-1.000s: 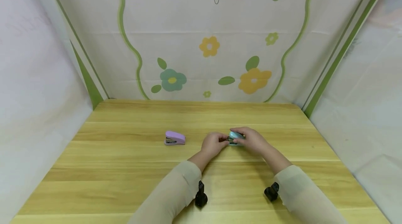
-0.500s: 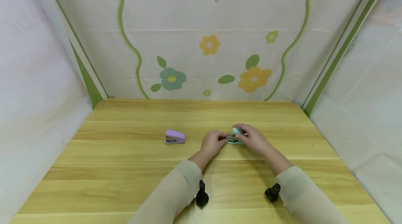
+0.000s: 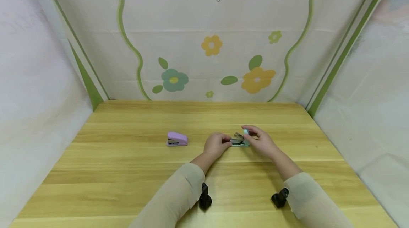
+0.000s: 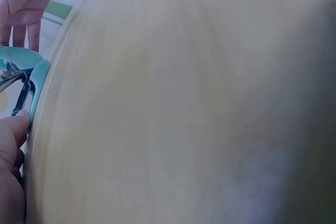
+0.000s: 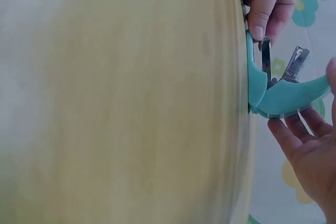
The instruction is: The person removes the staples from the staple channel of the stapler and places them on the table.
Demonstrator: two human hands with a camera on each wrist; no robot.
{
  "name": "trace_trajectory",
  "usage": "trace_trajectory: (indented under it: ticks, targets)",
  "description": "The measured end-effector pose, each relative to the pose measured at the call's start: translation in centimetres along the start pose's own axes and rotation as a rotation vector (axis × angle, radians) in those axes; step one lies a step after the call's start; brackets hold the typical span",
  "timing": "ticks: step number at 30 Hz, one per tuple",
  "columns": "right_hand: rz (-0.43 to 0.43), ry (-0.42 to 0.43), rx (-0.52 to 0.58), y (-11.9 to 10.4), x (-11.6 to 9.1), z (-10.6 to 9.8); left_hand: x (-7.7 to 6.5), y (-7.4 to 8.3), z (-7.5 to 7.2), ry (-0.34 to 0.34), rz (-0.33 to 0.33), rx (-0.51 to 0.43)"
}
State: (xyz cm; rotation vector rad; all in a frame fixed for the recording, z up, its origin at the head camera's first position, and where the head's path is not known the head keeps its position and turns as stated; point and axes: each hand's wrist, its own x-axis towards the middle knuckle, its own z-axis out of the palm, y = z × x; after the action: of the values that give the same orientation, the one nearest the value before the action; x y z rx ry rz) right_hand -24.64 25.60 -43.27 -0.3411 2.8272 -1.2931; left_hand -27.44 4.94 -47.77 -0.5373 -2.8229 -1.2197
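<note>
A light-teal stapler [image 3: 240,145] lies on the table right of centre with its top swung up. In the right wrist view the raised teal cover [image 5: 294,97] stands well apart from the base, and a metal part [image 5: 297,64] tilts up between them. My left hand [image 3: 216,146] pinches the front end of the base, its thumb on top. My right hand [image 3: 262,143] holds the raised cover, thumb at its tip and fingers along its back. A purple stapler [image 3: 177,139] sits to the left, touched by neither hand.
The wooden table [image 3: 127,178] runs back to a flower-printed cloth [image 3: 191,25], with cloth on both sides too. Black wrist cameras [image 3: 205,199] hang by both sleeves, just above the table.
My right hand has swung the teal stapler's cover up and back, away from the base. The metal part inside has tilted up too. My left hand stays at the front end.
</note>
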Motion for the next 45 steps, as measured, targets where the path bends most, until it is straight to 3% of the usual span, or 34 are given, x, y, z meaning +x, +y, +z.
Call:
trace_trajectory:
  ticks: [11,19,29,45]
  targets:
    - [0.006,0.052,0.239,1.8,-0.6,-0.8,-0.1,0.1,0.1,-0.009,0.001,0.018]
    - [0.04,0.087,0.246,2.7,-0.8,-1.2,-0.3,0.1,0.2,-0.002,0.008,0.034]
    - [0.089,0.119,0.412,4.4,-1.1,-2.0,-0.3,0.0,0.2,0.009,0.01,0.036]
    - [0.177,0.129,0.539,6.3,-1.6,-2.2,-0.4,0.1,0.1,0.005,0.004,0.028]
